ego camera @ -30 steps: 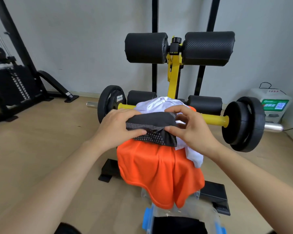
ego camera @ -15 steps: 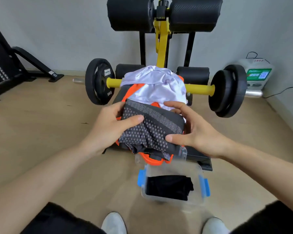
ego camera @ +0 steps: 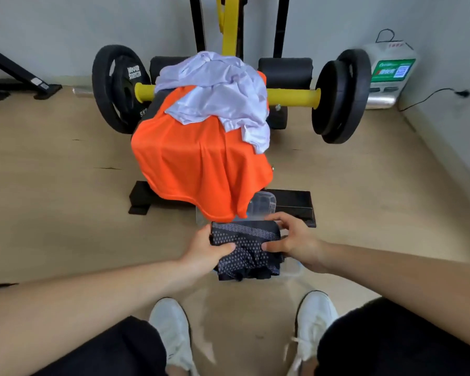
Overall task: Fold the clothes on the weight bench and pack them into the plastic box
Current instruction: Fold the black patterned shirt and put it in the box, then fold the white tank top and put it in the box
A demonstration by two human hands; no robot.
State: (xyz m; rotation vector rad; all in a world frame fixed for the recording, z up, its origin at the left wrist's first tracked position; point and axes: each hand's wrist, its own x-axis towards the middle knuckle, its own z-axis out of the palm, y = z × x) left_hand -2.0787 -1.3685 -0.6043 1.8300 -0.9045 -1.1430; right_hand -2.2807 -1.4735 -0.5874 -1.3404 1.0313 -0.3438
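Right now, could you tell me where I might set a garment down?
Bare floor: left of the bench foot, and right of it toward the wall. Crowded: orange garment and white garment fill the bench; the patterned garment covers the plastic box.

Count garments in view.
3. White garment crumpled atop the orange shirt, both on the weight bench; dotted dark garment, folded, held by left hand and right hand over the plastic box. Others may be hidden beneath.

The left hand [ego camera: 201,248] and right hand [ego camera: 293,240] now hold the folded dotted garment [ego camera: 246,248] down at the plastic box [ego camera: 293,268] on the floor, off the orange shirt [ego camera: 201,164], whose front is now uncovered.
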